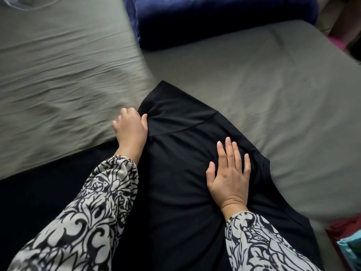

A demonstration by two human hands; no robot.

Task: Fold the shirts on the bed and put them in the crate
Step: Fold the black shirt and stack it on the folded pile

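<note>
Black shirt [175, 173] lies spread on the bed [254, 85], running from the near edge of the frame up to a pointed corner toward the middle of the grey-green sheet. A curved seam or folded edge crosses the shirt's upper part.

Left hand [130, 128] sits at the shirt's left edge, near that upper fold. Fingers are curled, thumb against the fabric, cloth bunched into creases at the thumb: pinching the shirt edge. Fingertips are tucked out of sight, so exact grip depth unclear.

Right hand [229, 173] lies flat on the shirt, right of its middle, fingers straight and slightly spread, palm pressing the cloth down. Holds nothing.

Both arms wear patterned black-and-white sleeves [84, 222].

Beyond the shirt's far corner, a dark blue pillow or rolled blanket [214, 20] rests on the bed. Sheet left of the shirt is wrinkled and motion-blurred. To the shirt's lower right, off the bed edge, a bit of red cloth [343, 227] and something teal [351, 249] show; can't tell what they are.
</note>
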